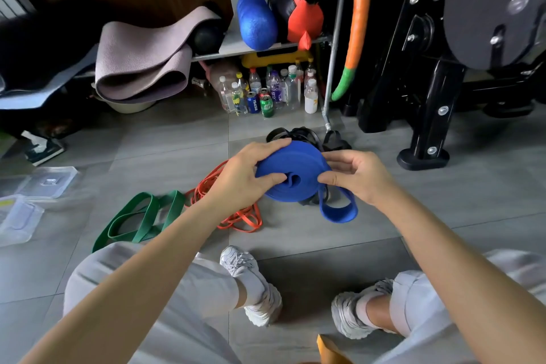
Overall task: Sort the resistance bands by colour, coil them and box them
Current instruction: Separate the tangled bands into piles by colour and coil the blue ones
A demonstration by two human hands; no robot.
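— Where is the blue band (291, 174) sitting?
— It's hanging in the air just right of the orange bands (233, 210), above the floor (384, 216), wound into a fat coil. The left hand (242, 177) is curling its fingers (266, 146) round the near rim, thumb pressing the face; the right hand (360, 174) is pinching the far rim.
— How is it likely handling?
— Soft, rubbery and springy, I'd judge (the tail loop (338, 213) is drooping below). It's probably wanting to unwind, so gripping across the layers is looking wiser than holding the tail.
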